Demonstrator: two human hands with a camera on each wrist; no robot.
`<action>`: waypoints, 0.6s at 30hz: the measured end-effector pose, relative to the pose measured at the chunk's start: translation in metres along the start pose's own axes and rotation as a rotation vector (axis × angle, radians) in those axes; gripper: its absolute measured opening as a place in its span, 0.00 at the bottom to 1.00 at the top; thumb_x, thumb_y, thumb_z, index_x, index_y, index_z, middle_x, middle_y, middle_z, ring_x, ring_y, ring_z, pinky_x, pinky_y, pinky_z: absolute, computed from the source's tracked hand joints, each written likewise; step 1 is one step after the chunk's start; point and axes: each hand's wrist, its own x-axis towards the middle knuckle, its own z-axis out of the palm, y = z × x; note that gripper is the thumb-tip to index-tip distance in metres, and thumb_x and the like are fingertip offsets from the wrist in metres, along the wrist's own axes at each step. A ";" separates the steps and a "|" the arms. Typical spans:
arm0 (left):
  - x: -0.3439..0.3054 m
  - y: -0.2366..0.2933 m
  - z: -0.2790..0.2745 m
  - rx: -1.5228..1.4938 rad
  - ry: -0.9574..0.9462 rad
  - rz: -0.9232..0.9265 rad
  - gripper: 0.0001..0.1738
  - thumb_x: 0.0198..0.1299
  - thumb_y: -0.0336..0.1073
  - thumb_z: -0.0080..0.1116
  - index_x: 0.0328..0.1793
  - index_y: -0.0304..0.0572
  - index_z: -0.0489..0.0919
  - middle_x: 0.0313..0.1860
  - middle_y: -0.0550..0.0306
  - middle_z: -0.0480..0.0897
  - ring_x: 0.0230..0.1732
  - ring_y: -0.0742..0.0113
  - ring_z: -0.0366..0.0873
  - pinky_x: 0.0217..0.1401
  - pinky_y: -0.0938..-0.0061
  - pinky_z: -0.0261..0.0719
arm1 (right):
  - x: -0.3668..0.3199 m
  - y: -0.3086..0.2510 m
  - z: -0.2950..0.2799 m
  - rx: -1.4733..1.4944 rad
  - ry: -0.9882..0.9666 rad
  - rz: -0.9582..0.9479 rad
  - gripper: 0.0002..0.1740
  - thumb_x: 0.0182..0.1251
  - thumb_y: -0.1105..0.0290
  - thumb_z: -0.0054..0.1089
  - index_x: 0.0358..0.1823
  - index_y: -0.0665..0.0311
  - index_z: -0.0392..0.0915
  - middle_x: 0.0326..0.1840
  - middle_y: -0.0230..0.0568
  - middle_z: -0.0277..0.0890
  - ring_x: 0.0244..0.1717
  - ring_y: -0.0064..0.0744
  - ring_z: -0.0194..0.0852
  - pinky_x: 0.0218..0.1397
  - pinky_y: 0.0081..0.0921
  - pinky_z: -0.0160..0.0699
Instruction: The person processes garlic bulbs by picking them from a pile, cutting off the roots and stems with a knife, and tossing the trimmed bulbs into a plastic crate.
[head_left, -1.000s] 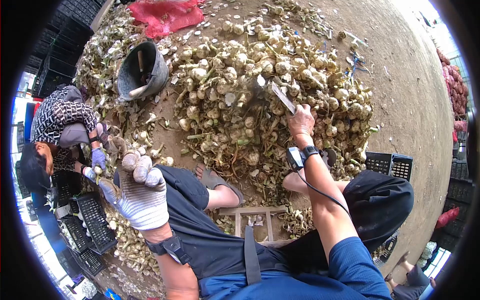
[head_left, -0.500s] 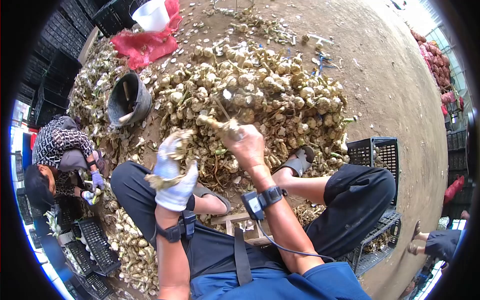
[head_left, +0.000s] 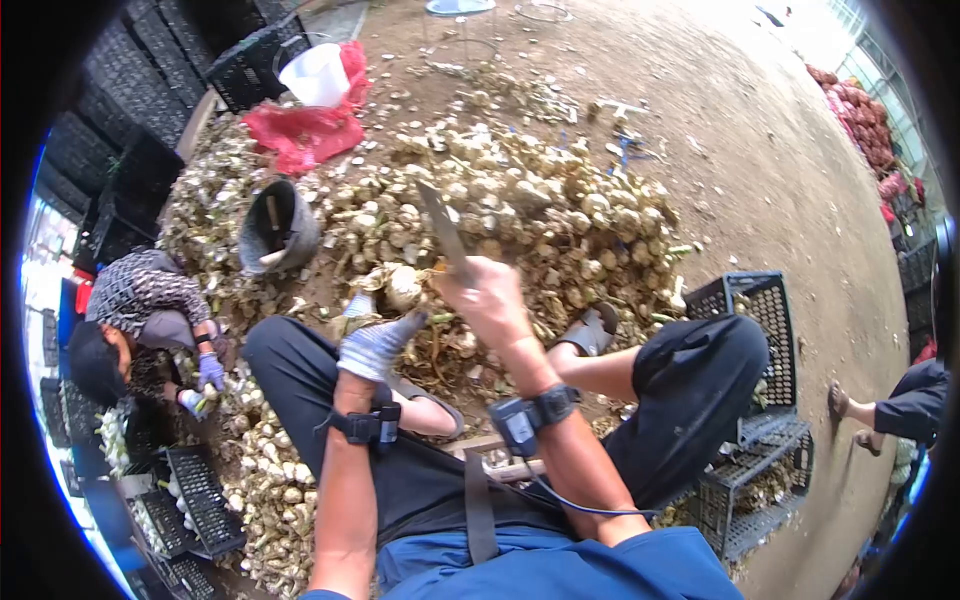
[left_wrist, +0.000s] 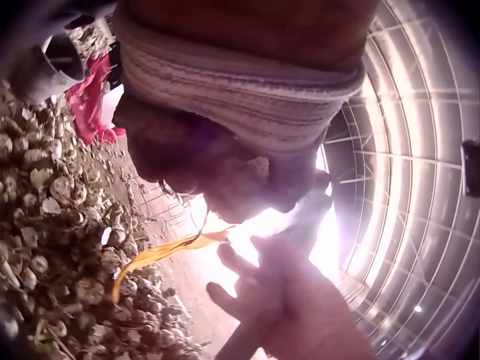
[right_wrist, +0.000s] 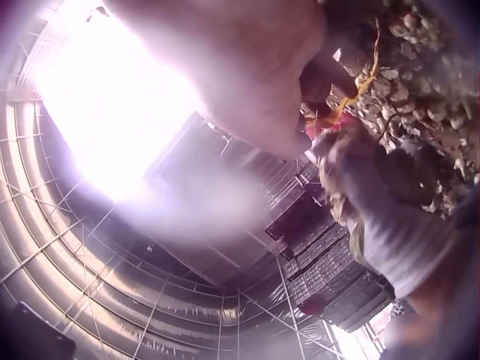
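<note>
My gloved left hand point(head_left: 378, 340) grips a garlic bulb point(head_left: 403, 285) by its stem, just in front of my knees. My bare right hand point(head_left: 486, 293) is curled round the handle of a knife point(head_left: 441, 224), whose blade points up and away over the heap. The two hands sit close together. A big pile of garlic bulbs point(head_left: 560, 215) with stalks covers the dirt floor ahead. In the left wrist view the glove point(left_wrist: 225, 97) fills the top and the right hand point(left_wrist: 277, 300) shows below it. The right wrist view is washed out by glare.
A grey bucket point(head_left: 277, 228) lies left of the pile, with a red mesh sack point(head_left: 300, 130) and a white tub point(head_left: 318, 73) behind it. Black crates point(head_left: 755, 310) stand at my right. Another person point(head_left: 140, 320) works garlic at the left. Trimmed bulbs point(head_left: 270, 480) are heaped by my left leg.
The left hand came down from my left side to the pile and took a bulb. The right hand pulled back from the heap and raised the knife beside it.
</note>
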 end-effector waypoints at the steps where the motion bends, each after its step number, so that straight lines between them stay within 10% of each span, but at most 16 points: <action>1: -0.002 0.010 -0.003 -0.107 0.005 -0.016 0.27 0.54 0.35 0.75 0.58 0.37 0.77 0.49 0.57 0.86 0.44 0.68 0.84 0.48 0.70 0.84 | 0.001 0.010 -0.002 -0.148 0.039 -0.142 0.11 0.56 0.64 0.73 0.33 0.65 0.83 0.31 0.49 0.82 0.33 0.48 0.83 0.38 0.38 0.80; 6: -0.004 0.010 -0.016 -0.280 -0.015 -0.026 0.15 0.65 0.33 0.65 0.56 0.39 0.78 0.49 0.58 0.85 0.46 0.70 0.83 0.48 0.74 0.83 | -0.010 -0.009 -0.004 -0.379 -0.049 -0.407 0.13 0.53 0.69 0.71 0.29 0.65 0.73 0.30 0.46 0.73 0.33 0.53 0.77 0.36 0.42 0.77; 10: -0.007 -0.004 -0.027 1.120 -0.240 0.345 0.15 0.68 0.40 0.58 0.59 0.50 0.79 0.54 0.62 0.84 0.56 0.66 0.81 0.63 0.64 0.77 | -0.015 -0.015 0.009 -0.401 -0.151 -0.466 0.15 0.50 0.69 0.73 0.31 0.64 0.72 0.33 0.45 0.74 0.35 0.52 0.78 0.36 0.41 0.77; 13: -0.009 -0.017 -0.035 0.943 -0.202 0.594 0.18 0.66 0.42 0.58 0.61 0.57 0.79 0.58 0.64 0.84 0.59 0.63 0.80 0.69 0.62 0.71 | -0.017 -0.011 0.020 -0.356 -0.148 -0.487 0.16 0.48 0.70 0.73 0.32 0.64 0.72 0.32 0.45 0.74 0.34 0.52 0.78 0.34 0.40 0.77; 18: -0.012 -0.027 -0.036 0.653 -0.205 0.422 0.16 0.66 0.43 0.62 0.58 0.53 0.83 0.52 0.62 0.87 0.54 0.66 0.84 0.58 0.68 0.79 | -0.017 -0.004 0.031 -0.323 -0.127 -0.496 0.15 0.47 0.71 0.72 0.31 0.64 0.71 0.31 0.45 0.72 0.32 0.52 0.78 0.32 0.40 0.76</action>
